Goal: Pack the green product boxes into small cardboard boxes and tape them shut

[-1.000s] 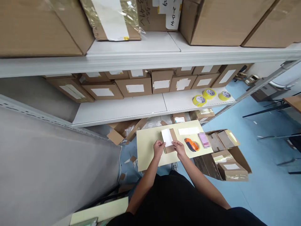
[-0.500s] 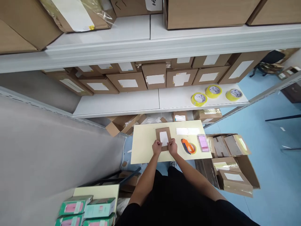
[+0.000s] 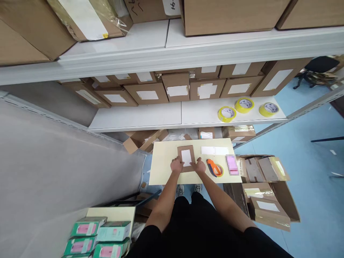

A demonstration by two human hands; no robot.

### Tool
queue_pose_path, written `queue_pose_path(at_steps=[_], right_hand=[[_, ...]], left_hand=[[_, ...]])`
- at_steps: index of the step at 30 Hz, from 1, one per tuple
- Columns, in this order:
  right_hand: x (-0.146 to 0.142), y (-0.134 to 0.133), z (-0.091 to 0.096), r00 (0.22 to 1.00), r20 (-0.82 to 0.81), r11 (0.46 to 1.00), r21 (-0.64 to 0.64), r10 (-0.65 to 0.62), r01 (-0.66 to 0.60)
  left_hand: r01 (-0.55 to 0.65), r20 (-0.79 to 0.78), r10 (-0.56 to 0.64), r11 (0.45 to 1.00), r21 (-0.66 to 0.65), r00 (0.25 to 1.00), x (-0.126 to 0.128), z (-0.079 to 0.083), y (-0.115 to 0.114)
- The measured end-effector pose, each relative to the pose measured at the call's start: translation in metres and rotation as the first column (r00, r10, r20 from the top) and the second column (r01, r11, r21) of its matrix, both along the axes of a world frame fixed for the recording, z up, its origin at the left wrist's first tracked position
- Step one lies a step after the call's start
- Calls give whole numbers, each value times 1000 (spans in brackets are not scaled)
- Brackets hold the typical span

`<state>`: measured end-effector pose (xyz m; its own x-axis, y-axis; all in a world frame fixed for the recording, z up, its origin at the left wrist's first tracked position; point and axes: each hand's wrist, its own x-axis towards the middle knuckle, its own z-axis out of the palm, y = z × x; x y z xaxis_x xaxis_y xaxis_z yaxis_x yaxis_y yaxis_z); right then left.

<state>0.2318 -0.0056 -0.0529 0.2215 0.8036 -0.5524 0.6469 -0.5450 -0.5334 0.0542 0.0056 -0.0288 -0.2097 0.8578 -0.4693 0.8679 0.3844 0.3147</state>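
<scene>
A flat brown cardboard box (image 3: 186, 147) lies on the pale yellow table, with a white label (image 3: 186, 158) on its top face. At its left edge is my left hand (image 3: 176, 165), fingers apart, the thumb reaching to the label's lower left corner. My right hand (image 3: 199, 166) rests at the box's right edge, its thumb on the label's lower right corner and its other fingers spread. Neither hand grips anything. Right of my right hand lies an orange tape dispenser (image 3: 213, 166) with a yellow tape roll (image 3: 219, 170).
White label sheets (image 3: 214, 150) and a blurred pink item (image 3: 232, 165) lie on the table (image 3: 162, 165). A large open carton (image 3: 286, 200) of packed boxes stands right. The shelf ahead (image 3: 139, 116) bears boxes and tape rolls (image 3: 227, 114). Green boxes (image 3: 113, 233) are stacked lower left.
My fingers have loosened from the label's lower corners and spread outward to the box's sides. The label lies flat on the box. The view has shifted slightly.
</scene>
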Motion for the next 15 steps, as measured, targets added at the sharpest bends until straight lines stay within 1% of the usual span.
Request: queue_pose_path(at_steps=[1,2,3,4,5,8,10,12,14,15], right_hand=[[3,-4,-3,999,35,999,22,23,-24],[4,-8,-7,998,45,997,58,37,-40],[4,-14,-11,998,32,994,98,46,-49],[1,-19,-15,999,1,990,128,52,-52],[-3,-25,-19,998,-37,988,144,54,-48],[-24,-39,-25,992,-121,987,163,18,2],[-41,-46,-26,990,-139,974,218,-23,53],[-54,-51,-25,983,-179,946,315,-27,84],[-62,-54,-25,969,-248,906,406,-15,118],[-65,-55,-26,960,-279,890,429,-29,152]], left_hand=[[117,0,-117,991,61,993,1,-2,-1],[225,1,-227,967,120,974,4,-6,-3],[307,6,-311,939,158,950,7,-10,-5],[352,17,-360,920,172,933,10,-15,-7],[364,32,-374,916,172,927,12,-19,-9],[296,94,-313,941,161,945,12,-28,-10],[239,156,-264,957,166,952,3,-28,-10],[157,215,-191,974,164,958,-13,-25,-11],[29,270,-66,990,140,961,-35,-21,-16],[-41,313,-2,991,130,950,-47,-19,-20]])
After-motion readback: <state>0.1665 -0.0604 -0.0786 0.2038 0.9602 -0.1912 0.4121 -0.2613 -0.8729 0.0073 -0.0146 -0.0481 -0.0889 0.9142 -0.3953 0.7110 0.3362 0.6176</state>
